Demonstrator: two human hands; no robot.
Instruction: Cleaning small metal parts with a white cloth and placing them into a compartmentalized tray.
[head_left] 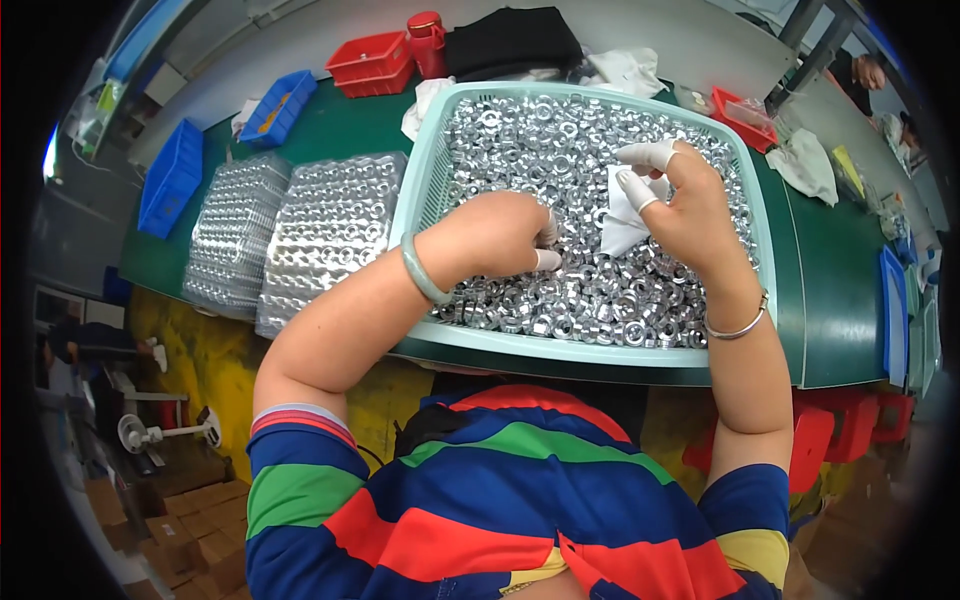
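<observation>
A large pale-green plastic basket [575, 350] is filled with shiny metal ring-shaped parts [590, 310]. My left hand [498, 235] reaches over its left half, fingers curled down among the rings, white finger cots on the tips. Whatever lies between those fingertips is too small to make out. Above the right half, my right hand [688, 205] holds a small white cloth [622, 228] that hangs from the fingers; its thumb and forefinger also wear white cots. The cloth's upper part is partly hidden by the fingers.
Left of the basket stand two stacks of clear trays [330, 220] with metal rings. Blue bins [172, 180], a red bin [368, 62], a red flask [427, 45] and black cloth [515, 42] line the green table's back. Red stools [850, 420] stand at right.
</observation>
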